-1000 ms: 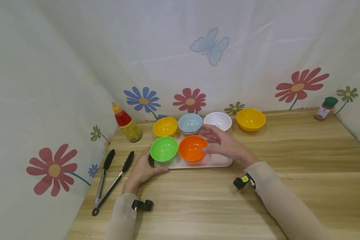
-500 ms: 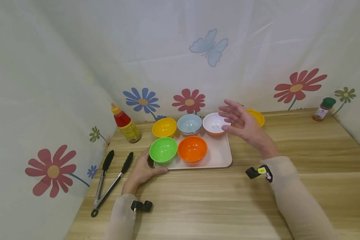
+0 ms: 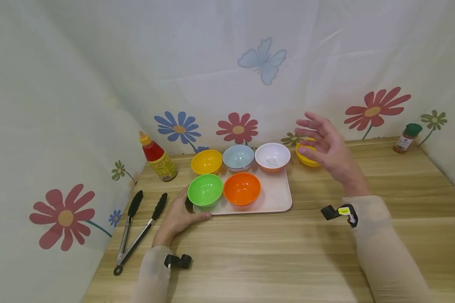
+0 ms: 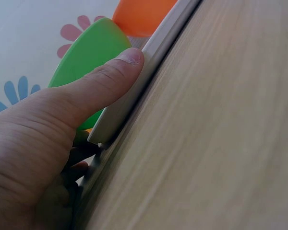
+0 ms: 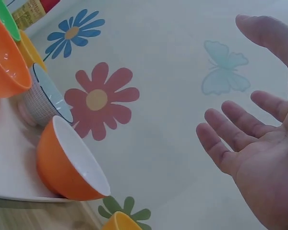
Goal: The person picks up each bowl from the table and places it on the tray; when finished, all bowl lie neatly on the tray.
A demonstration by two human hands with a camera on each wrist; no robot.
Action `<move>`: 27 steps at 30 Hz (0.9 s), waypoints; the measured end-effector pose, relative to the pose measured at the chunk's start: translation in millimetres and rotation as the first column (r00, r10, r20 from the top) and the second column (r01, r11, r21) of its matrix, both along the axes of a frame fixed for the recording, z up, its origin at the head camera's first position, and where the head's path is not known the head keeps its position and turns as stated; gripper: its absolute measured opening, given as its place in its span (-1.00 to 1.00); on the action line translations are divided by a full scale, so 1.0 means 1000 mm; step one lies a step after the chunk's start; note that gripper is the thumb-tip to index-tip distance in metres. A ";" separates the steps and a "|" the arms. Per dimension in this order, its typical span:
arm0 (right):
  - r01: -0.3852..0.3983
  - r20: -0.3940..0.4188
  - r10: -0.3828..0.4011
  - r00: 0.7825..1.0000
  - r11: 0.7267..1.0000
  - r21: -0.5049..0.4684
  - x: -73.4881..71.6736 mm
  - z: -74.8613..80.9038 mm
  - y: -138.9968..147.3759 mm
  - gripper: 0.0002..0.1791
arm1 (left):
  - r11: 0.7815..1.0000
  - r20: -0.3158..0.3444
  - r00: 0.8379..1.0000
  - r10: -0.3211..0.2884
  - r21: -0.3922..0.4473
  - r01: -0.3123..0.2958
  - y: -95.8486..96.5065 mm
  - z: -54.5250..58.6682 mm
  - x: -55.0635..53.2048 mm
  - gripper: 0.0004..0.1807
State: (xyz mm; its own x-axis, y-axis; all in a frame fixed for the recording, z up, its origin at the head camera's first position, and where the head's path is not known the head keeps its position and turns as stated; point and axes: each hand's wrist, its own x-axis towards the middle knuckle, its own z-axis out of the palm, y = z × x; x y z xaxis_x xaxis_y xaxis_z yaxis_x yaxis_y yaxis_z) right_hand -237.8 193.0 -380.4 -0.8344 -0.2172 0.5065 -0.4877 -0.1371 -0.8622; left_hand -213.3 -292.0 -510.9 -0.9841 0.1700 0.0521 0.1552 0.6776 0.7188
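At the front left corner of a white tray (image 3: 276, 198), my left hand (image 3: 179, 216) grips the edge. Its thumb (image 4: 103, 86) lies along the tray's front side, beside the green bowl (image 3: 205, 190); the other fingers are partly hidden. The tray also carries an orange bowl (image 3: 242, 189), a yellow bowl (image 3: 206, 162), a light blue bowl (image 3: 238, 157) and an orange bowl with a white inside (image 5: 69, 160). My right hand (image 3: 331, 151) is raised with fingers spread and holds nothing. Behind it, partly covered, stands another yellow bowl (image 3: 305, 159) off the tray.
Black-tipped tongs (image 3: 136, 240) lie spread on the table at the left. A red sauce bottle (image 3: 158, 160) with a yellow cap stands behind them. A small green-capped jar (image 3: 406, 139) is at the far right. A flowered curtain (image 3: 197, 75) closes off the back.
My right hand has moved away from beside the orange bowl, rightward and back, to in front of the off-tray yellow bowl. My left hand stays at the tray corner.
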 end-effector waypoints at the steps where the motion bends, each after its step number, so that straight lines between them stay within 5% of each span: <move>1: 0.007 0.000 -0.007 1.000 1.000 -0.007 0.000 0.002 0.001 -0.08 | 1.000 -0.002 1.000 0.001 0.003 -0.001 0.000 0.001 0.000 0.48; 10: 0.126 -0.019 -0.127 0.992 0.992 -0.022 0.002 0.013 0.020 -0.05 | 1.000 -0.003 1.000 0.003 0.004 -0.003 -0.001 -0.001 0.000 0.47; 16: 0.237 -0.014 -0.237 0.971 0.970 0.056 -0.008 0.013 0.034 -0.03 | 1.000 -0.007 1.000 0.001 0.002 -0.001 -0.001 0.000 0.001 0.48; 27: 0.317 0.058 -0.330 0.942 0.935 0.160 -0.019 -0.010 0.068 0.00 | 1.000 -0.010 1.000 0.002 -0.009 -0.003 0.002 0.000 0.000 0.48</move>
State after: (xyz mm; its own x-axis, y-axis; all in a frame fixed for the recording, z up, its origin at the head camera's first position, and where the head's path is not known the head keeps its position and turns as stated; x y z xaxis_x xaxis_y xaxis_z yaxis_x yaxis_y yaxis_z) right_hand -256.5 260.5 -390.5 -0.9094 0.0049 0.4159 -0.4108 0.1469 -0.8998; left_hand -213.2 -290.0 -511.1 -0.9839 0.1681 0.0608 0.1609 0.6844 0.7111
